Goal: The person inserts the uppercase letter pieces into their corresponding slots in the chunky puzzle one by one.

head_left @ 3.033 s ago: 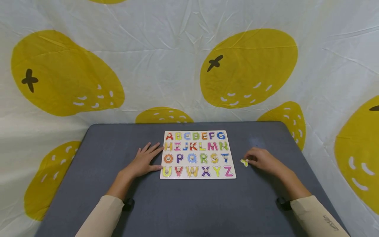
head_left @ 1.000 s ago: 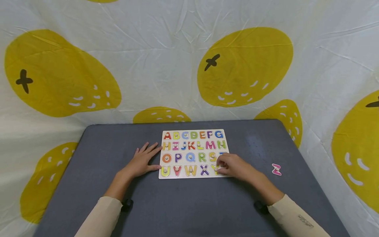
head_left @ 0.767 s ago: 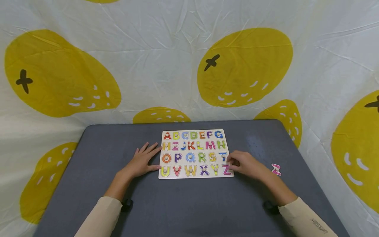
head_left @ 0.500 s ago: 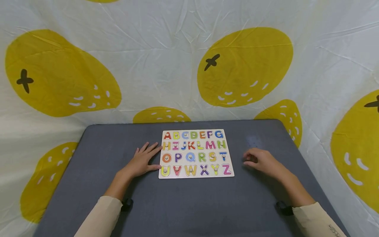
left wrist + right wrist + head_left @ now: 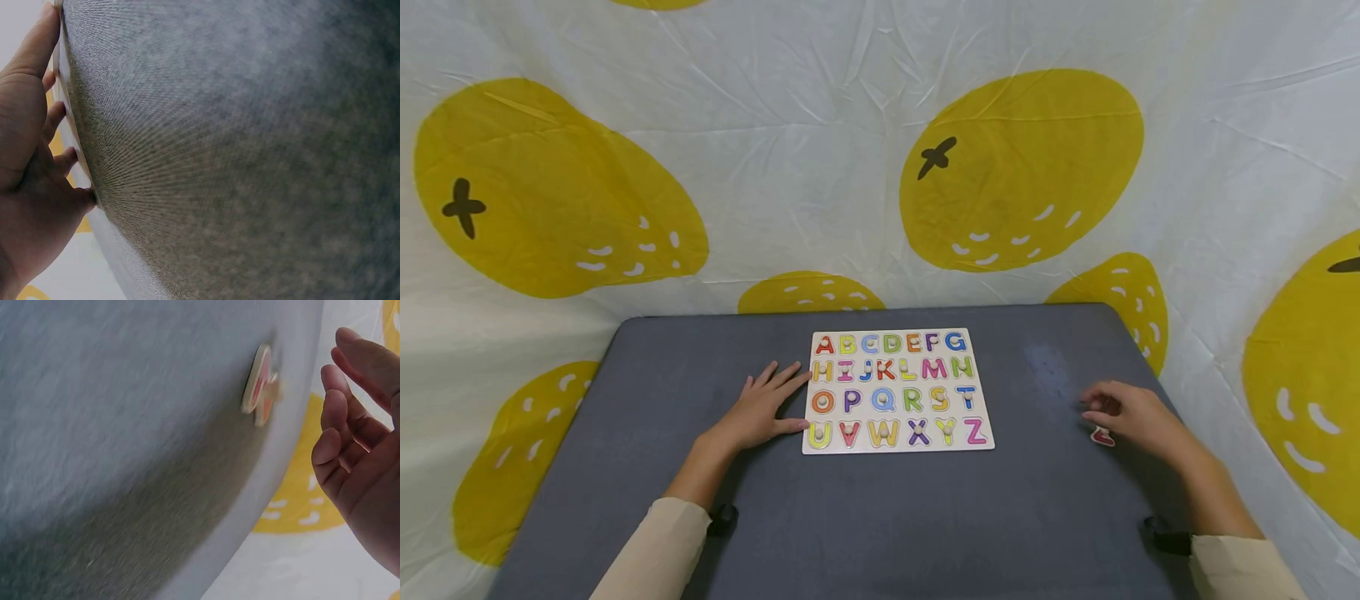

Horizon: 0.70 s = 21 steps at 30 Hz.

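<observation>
A wooden alphabet puzzle board lies flat on the table, its letters bearing small pegs. The Z slot at its lower right shows a printed Z without a peg. My left hand rests with spread fingers, its fingertips touching the board's left edge; the left wrist view shows this hand from the side. Farther right, my right hand hovers over a pink Z puzzle piece and partly hides it. In the right wrist view a gap separates the loosely bent fingers from the pegged piece.
A dark grey table carries everything. Behind it hangs a white cloth with large yellow fruit prints. Black wrist cameras are strapped under both wrists.
My right hand has carried the yellow Y piece into its board slot, let it go, and moved right to above the Z piece. My left hand has stayed at the board's edge.
</observation>
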Motion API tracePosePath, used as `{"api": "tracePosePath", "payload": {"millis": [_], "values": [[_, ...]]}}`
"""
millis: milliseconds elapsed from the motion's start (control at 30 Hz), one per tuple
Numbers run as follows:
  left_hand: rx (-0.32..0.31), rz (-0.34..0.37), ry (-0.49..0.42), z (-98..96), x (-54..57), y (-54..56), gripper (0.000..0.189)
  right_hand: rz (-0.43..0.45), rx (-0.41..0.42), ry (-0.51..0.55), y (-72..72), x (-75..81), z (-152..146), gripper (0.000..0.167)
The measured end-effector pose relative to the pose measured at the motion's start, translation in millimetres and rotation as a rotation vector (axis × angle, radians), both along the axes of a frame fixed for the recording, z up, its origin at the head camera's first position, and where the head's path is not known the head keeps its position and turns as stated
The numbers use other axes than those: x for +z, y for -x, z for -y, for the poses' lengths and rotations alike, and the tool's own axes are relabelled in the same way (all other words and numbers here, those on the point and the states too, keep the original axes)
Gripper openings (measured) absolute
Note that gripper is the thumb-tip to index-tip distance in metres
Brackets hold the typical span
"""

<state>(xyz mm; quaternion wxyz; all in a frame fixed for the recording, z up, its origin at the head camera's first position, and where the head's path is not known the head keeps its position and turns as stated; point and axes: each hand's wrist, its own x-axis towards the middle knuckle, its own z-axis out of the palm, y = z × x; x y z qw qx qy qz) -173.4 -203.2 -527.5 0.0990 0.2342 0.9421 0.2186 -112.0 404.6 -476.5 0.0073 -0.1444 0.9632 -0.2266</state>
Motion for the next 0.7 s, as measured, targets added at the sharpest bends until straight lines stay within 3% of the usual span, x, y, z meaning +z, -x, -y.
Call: {"api": "tracePosePath", "payload": {"millis": [333,700], "values": [[-0.006,-0.007,0.009,-0.1,-1.1,-0.3,0.089,0.159,-0.031,-0.027,-9.9,-8.4,-22.3,0.02],[-0.007,-0.017,0.0,-0.3,-2.0,-1.4,0.087,0.118,-0.022,-0.015,-16.3,-20.1,-29.1,0.018]]}}
